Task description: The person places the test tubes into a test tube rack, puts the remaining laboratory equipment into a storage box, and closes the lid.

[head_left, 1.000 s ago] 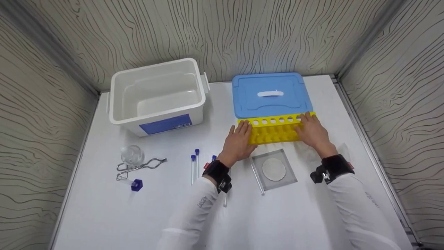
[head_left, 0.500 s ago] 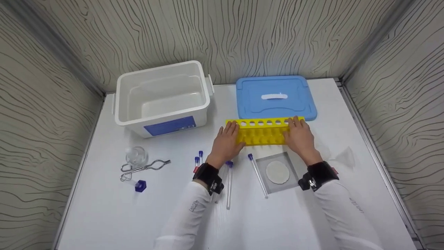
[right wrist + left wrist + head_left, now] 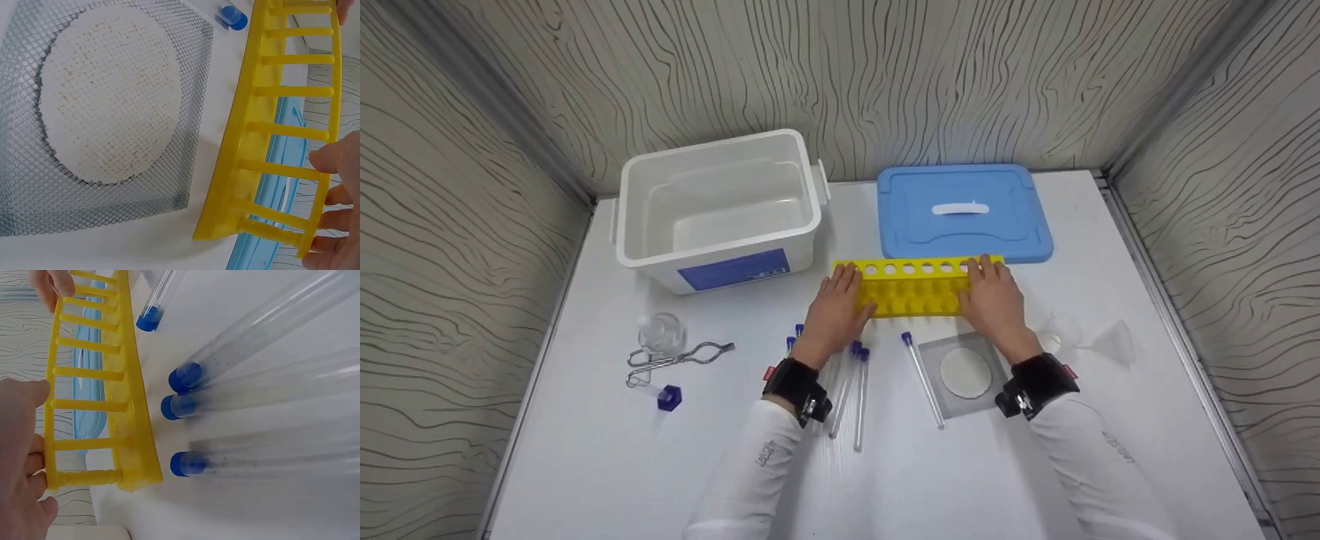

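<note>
Left hand (image 3: 832,313) and right hand (image 3: 994,301) grip the rack (image 3: 911,294), slid leftward.
Tubes (image 3: 860,401) lie short of the left fingers; positioning seems underway, footing unclear.

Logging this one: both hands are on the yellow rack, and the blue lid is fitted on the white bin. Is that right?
Not quite: the blue lid isn't on the white bin. The head view shows it lying on the table, right of the open bin. The left hand and right hand are on the yellow rack, as you say.
</note>
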`<action>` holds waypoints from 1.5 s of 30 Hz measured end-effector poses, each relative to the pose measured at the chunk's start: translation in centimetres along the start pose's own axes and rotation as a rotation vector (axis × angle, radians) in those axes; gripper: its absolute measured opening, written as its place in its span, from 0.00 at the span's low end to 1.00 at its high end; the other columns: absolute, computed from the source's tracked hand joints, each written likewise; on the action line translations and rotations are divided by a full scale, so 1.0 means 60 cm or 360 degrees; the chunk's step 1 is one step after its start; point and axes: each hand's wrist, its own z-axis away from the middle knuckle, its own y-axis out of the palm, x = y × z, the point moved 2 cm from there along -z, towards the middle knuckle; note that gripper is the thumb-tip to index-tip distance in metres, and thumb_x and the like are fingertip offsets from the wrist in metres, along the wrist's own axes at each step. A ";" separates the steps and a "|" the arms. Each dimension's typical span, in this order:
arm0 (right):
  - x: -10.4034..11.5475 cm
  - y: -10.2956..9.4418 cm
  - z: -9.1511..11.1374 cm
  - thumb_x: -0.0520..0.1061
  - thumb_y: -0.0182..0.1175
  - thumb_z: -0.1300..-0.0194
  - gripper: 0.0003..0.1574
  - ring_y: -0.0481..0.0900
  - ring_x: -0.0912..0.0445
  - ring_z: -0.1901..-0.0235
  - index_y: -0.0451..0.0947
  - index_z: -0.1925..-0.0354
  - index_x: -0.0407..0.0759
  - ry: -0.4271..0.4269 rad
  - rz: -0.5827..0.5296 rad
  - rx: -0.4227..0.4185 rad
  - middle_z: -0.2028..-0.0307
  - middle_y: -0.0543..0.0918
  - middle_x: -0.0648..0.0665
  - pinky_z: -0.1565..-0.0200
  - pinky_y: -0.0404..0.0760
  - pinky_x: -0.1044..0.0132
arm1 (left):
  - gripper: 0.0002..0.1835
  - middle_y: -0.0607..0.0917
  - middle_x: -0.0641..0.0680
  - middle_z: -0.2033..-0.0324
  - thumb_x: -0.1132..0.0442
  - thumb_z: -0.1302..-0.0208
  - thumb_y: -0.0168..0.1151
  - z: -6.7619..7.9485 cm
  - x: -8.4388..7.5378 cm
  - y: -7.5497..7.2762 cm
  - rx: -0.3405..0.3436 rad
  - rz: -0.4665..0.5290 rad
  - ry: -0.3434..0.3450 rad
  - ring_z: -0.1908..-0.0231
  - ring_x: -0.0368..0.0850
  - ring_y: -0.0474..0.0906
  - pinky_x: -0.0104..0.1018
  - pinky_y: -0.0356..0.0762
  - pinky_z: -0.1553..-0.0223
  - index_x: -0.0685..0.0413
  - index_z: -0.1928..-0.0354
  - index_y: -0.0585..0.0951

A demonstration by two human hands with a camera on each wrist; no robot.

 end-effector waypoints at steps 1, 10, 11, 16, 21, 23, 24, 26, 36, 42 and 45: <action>0.002 0.001 0.000 0.47 0.58 0.32 0.36 0.68 0.28 0.36 0.66 0.32 0.28 -0.0009 0.0004 -0.0006 0.33 0.68 0.23 0.37 0.74 0.36 | 0.38 0.53 0.54 0.21 0.40 0.25 0.46 0.000 0.002 -0.001 -0.0001 0.0010 -0.0013 0.20 0.49 0.46 0.47 0.47 0.20 0.54 0.22 0.55; 0.027 0.018 0.002 0.50 0.58 0.31 0.38 0.68 0.30 0.36 0.65 0.31 0.30 -0.0019 0.0039 0.0023 0.32 0.67 0.25 0.37 0.74 0.38 | 0.37 0.57 0.55 0.22 0.42 0.25 0.48 0.013 0.030 -0.004 -0.0070 0.0090 -0.0055 0.21 0.52 0.50 0.49 0.56 0.23 0.56 0.24 0.58; 0.031 0.019 0.001 0.50 0.58 0.31 0.38 0.69 0.30 0.36 0.65 0.31 0.30 -0.0029 0.0043 0.0021 0.32 0.67 0.25 0.36 0.74 0.38 | 0.37 0.57 0.55 0.22 0.42 0.25 0.48 0.015 0.033 -0.005 -0.0082 0.0095 -0.0062 0.21 0.52 0.50 0.49 0.57 0.23 0.55 0.24 0.58; 0.049 0.024 0.001 0.51 0.58 0.31 0.38 0.69 0.30 0.36 0.66 0.31 0.30 -0.0060 0.0055 0.0023 0.32 0.67 0.25 0.36 0.74 0.39 | 0.37 0.57 0.54 0.22 0.43 0.26 0.50 0.024 0.052 -0.009 -0.0106 0.0126 -0.0092 0.21 0.52 0.50 0.49 0.57 0.24 0.54 0.24 0.58; 0.059 0.023 0.002 0.52 0.59 0.31 0.39 0.69 0.30 0.37 0.66 0.31 0.31 -0.0084 0.0065 0.0007 0.32 0.68 0.26 0.35 0.73 0.39 | 0.35 0.59 0.53 0.23 0.45 0.26 0.51 0.025 0.063 -0.013 -0.0137 0.0129 -0.0095 0.22 0.51 0.51 0.49 0.59 0.24 0.54 0.24 0.60; 0.059 0.023 0.003 0.53 0.59 0.31 0.40 0.69 0.30 0.36 0.65 0.31 0.30 -0.0096 0.0067 0.0010 0.32 0.67 0.26 0.34 0.72 0.38 | 0.34 0.60 0.53 0.23 0.46 0.26 0.51 0.024 0.065 -0.014 -0.0148 0.0134 -0.0087 0.22 0.50 0.52 0.49 0.59 0.24 0.54 0.25 0.61; 0.058 0.022 0.004 0.54 0.58 0.31 0.40 0.68 0.30 0.36 0.65 0.31 0.30 -0.0100 0.0060 0.0016 0.32 0.67 0.26 0.34 0.71 0.38 | 0.33 0.60 0.53 0.23 0.46 0.26 0.51 0.024 0.066 -0.015 -0.0151 0.0136 -0.0080 0.22 0.50 0.52 0.49 0.59 0.24 0.54 0.25 0.62; 0.055 0.019 0.004 0.56 0.57 0.31 0.41 0.67 0.31 0.35 0.64 0.30 0.31 -0.0098 0.0021 0.0046 0.31 0.66 0.26 0.33 0.70 0.39 | 0.33 0.61 0.53 0.23 0.47 0.26 0.52 0.026 0.067 -0.017 -0.0158 0.0144 -0.0073 0.22 0.50 0.53 0.48 0.59 0.24 0.54 0.25 0.62; 0.004 0.002 -0.005 0.50 0.49 0.24 0.35 0.61 0.34 0.28 0.62 0.29 0.31 0.0210 -0.0725 -0.0003 0.28 0.63 0.28 0.27 0.61 0.39 | 0.28 0.71 0.60 0.30 0.53 0.27 0.54 0.029 0.084 -0.033 -0.0492 0.0432 -0.0163 0.29 0.56 0.67 0.49 0.66 0.28 0.58 0.30 0.70; -0.006 0.019 -0.025 0.51 0.40 0.20 0.34 0.61 0.37 0.27 0.55 0.25 0.36 0.0381 -0.1079 0.0122 0.26 0.61 0.31 0.28 0.65 0.43 | 0.30 0.69 0.60 0.29 0.49 0.26 0.52 0.011 0.109 -0.041 -0.0427 0.0798 -0.0439 0.29 0.57 0.66 0.49 0.64 0.26 0.57 0.28 0.68; -0.007 0.030 -0.032 0.51 0.39 0.20 0.33 0.65 0.38 0.29 0.55 0.24 0.38 0.0450 -0.1165 0.0150 0.26 0.62 0.32 0.30 0.69 0.46 | 0.30 0.70 0.60 0.29 0.50 0.25 0.50 0.005 0.120 -0.038 -0.0383 0.0901 -0.0540 0.29 0.56 0.66 0.49 0.63 0.26 0.55 0.27 0.66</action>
